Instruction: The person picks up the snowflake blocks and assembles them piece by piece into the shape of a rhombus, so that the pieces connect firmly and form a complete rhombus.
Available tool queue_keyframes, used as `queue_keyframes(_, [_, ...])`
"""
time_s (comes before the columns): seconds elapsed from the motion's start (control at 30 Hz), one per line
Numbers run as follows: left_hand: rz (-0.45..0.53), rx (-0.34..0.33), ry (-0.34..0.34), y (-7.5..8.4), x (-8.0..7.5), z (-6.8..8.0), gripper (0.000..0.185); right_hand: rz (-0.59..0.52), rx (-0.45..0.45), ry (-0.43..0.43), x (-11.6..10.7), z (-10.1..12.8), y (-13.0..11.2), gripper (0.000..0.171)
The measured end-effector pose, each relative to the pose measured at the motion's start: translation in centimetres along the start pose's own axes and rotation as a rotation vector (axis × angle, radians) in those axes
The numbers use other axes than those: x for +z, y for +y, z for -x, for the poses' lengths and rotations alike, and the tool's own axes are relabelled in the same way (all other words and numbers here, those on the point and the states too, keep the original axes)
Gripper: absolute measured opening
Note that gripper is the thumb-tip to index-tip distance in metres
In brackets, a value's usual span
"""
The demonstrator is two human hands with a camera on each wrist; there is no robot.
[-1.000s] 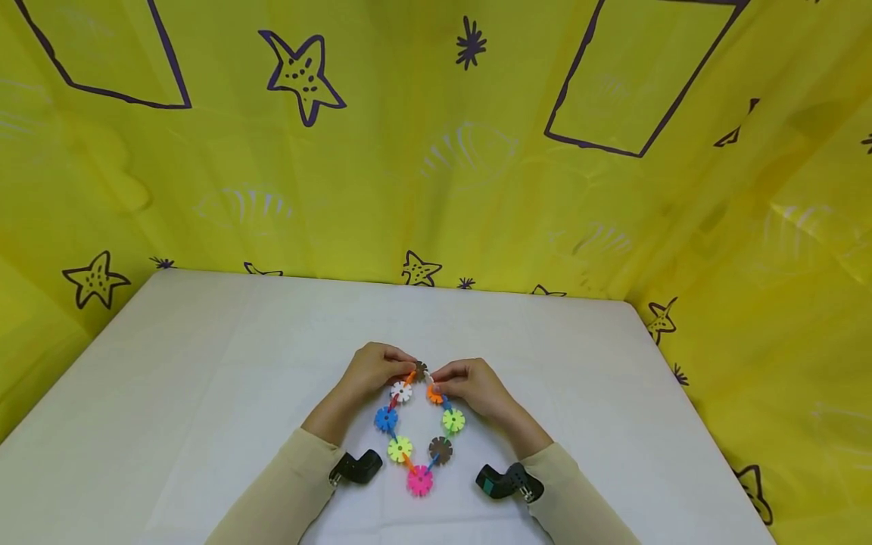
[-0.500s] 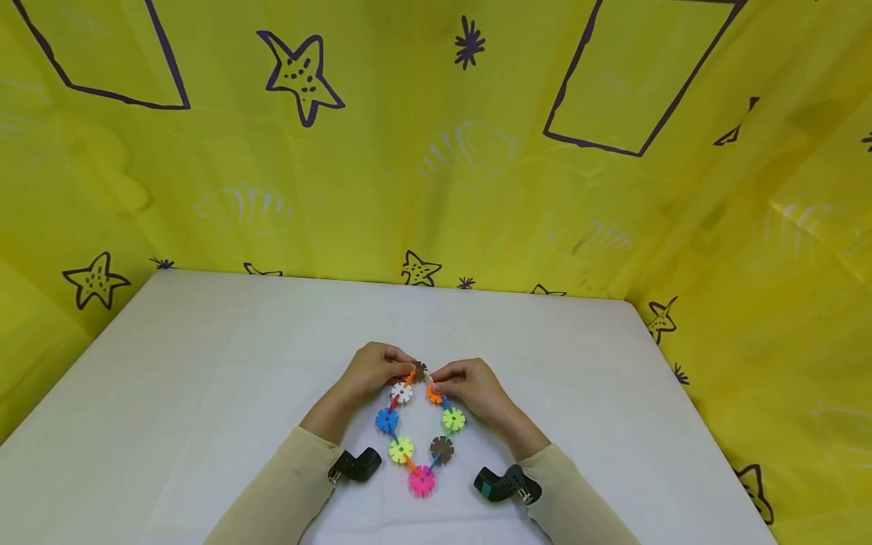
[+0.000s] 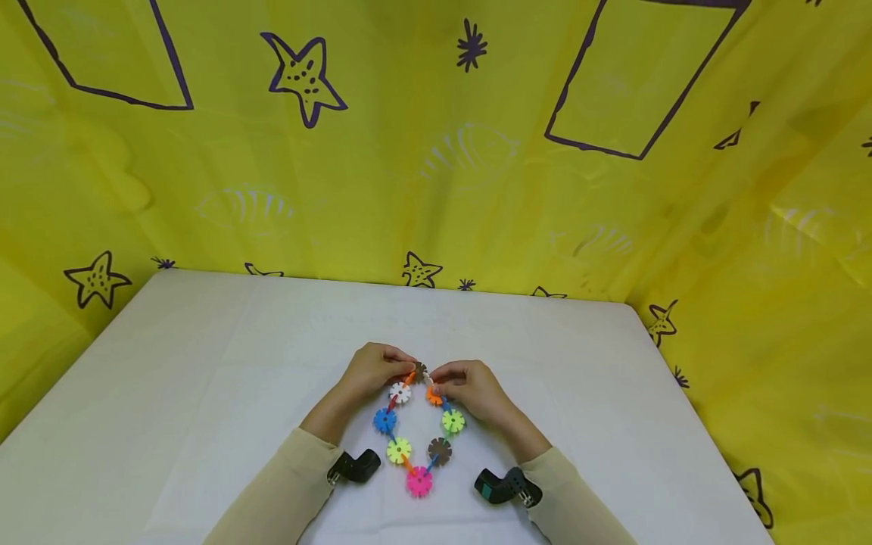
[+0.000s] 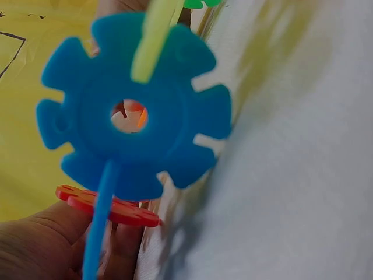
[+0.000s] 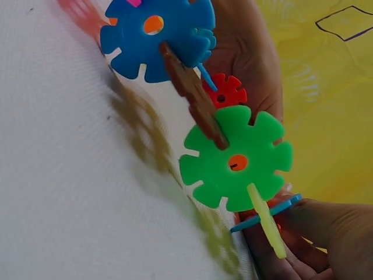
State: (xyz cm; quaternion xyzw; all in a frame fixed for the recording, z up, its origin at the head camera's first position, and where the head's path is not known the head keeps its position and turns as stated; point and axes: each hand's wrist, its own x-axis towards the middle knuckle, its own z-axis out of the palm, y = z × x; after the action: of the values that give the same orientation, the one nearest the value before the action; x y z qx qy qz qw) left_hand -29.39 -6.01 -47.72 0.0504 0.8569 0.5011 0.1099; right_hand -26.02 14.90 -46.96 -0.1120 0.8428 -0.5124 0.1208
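Notched plastic snowflake discs, slotted edge to edge, form a closed teardrop loop that hangs or lies between both hands. At its far tip is a brown disc, which my left hand pinches at or beside, next to an orange piece. My right hand pinches the loop near an orange disc and a small white piece. A pink disc marks the near end. Up close in the left wrist view is a blue disc; a green disc fills the right wrist view's middle. Fingertips partly hide the joints.
A white-covered table lies under the work. Behind and at both sides hangs a yellow cloth with sea drawings. Black wrist cameras, one on the left cuff and one on the right cuff, stick out toward the loop.
Both hands keep their grip in the same place. The near part of the loop sways very slightly right, then back left.
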Motion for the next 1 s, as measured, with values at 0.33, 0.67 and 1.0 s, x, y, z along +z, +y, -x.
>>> queue_keyframes(0.33, [-0.019, -0.009, -0.013, 0.08, -0.13, 0.1, 0.014, -0.003, 0.014, -0.026, -0.08, 0.09, 0.03, 0.016])
queue_keyframes(0.67, [-0.042, 0.021, -0.064, -0.03, -0.53, -0.05, 0.015, -0.001, 0.002, -0.052, -0.07, 0.02, 0.06, 0.016])
queue_keyframes(1.0, [-0.04, 0.059, -0.098, 0.1, -0.68, 0.15, 0.014, 0.025, -0.037, -0.016, 0.33, 0.02, 0.06, 0.016])
